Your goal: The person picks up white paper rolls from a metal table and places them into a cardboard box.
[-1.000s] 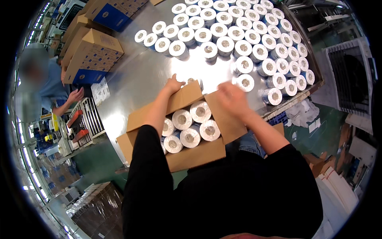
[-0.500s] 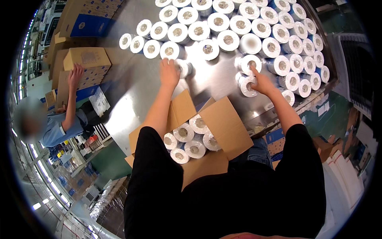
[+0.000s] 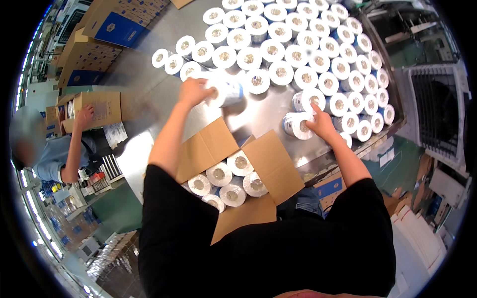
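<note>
My left hand (image 3: 194, 93) is closed around a white paper roll (image 3: 227, 93) in printed film, tipped and blurred over the metal table (image 3: 271, 111). Whether it grips a second roll I cannot tell. My right hand (image 3: 322, 124) has its fingers at the cores of two similar rolls, a farther roll (image 3: 300, 101) and a nearer, tilted roll (image 3: 293, 126). Between my arms, against my body, stands an open cardboard carton (image 3: 273, 161) with its flaps spread. Several rolls (image 3: 232, 194) lie in it, core ends up.
Many upright rolls (image 3: 273, 49) crowd the table's far and right parts, up to the raised right rim (image 3: 392, 74). At the left, a co-worker in a blue shirt (image 3: 57, 159) handles a carton (image 3: 102, 109). More printed cartons (image 3: 124, 25) stand behind it.
My left hand has taken hold of the roll beside it and tipped it. The nearer roll at my right hand leans more. The co-worker's carton has come nearer to them. The view has shifted.
</note>
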